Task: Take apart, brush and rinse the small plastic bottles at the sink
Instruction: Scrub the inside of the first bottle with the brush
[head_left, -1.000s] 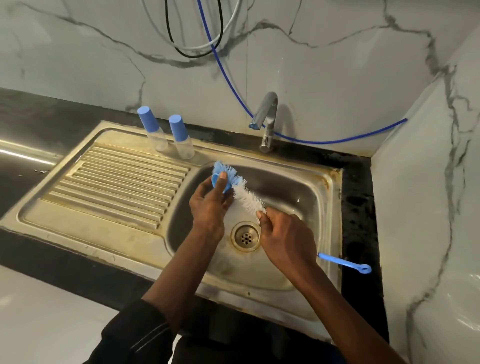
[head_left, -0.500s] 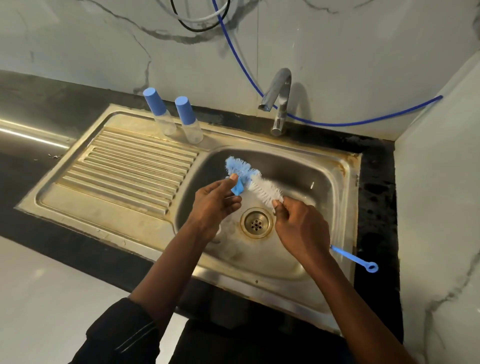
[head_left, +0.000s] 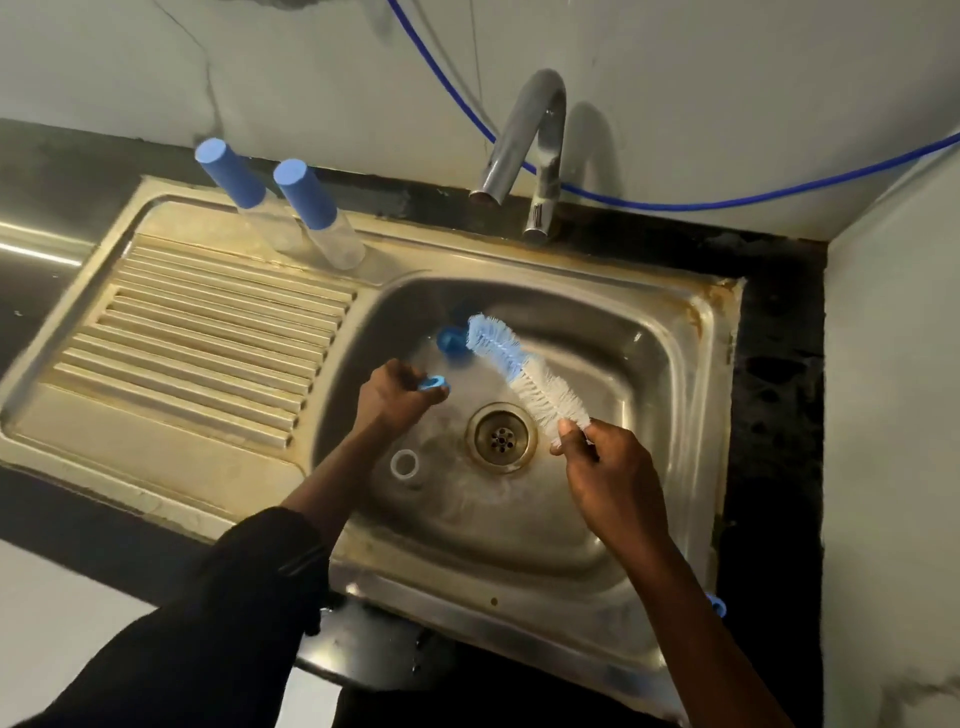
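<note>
Over the steel sink basin (head_left: 649, 364), my left hand (head_left: 397, 397) pinches a small blue cap (head_left: 434, 383). My right hand (head_left: 610, 480) grips the bottle brush (head_left: 524, 374) just below its white and blue bristles; the brush points up-left, apart from the cap. Its blue handle end (head_left: 717, 605) shows behind my right forearm. Another blue bottle part (head_left: 451, 340) lies in the basin beside the brush tip. A clear open bottle body (head_left: 405, 465) lies on the basin floor under my left wrist. Two capped clear bottles (head_left: 249, 205) (head_left: 322, 218) stand at the back of the draining board.
The drain (head_left: 501, 437) sits between my hands. The tap (head_left: 524, 140) arches over the basin's back edge, no water running. A blue hose (head_left: 675, 202) runs along the wall. The ribbed draining board (head_left: 197, 343) lies to the left; a white wall (head_left: 893, 415) closes the right side.
The brush has come away from the blue cap; my right hand moved right and my left hand lowered with the cap. The view has tipped down and closer to the basin.
</note>
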